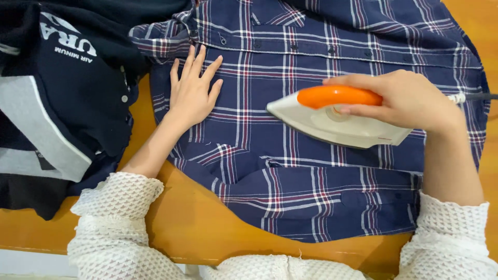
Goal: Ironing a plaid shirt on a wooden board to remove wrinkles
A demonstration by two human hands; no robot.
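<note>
A navy plaid shirt (290, 171) with red and white lines lies spread flat across an orange table (192, 223). My right hand (404, 98) grips the orange handle of a white clothes iron (332, 122), which rests on the shirt with its tip pointing left. My left hand (193, 88) lies flat on the shirt's left part, fingers spread, pressing the cloth down near the button placket. Both my arms wear white knitted sleeves.
A pile of dark navy and grey garments (57, 103) with white lettering sits at the table's left. The iron's cord (480, 96) runs off to the right. The table's front edge (207, 256) is close to my body.
</note>
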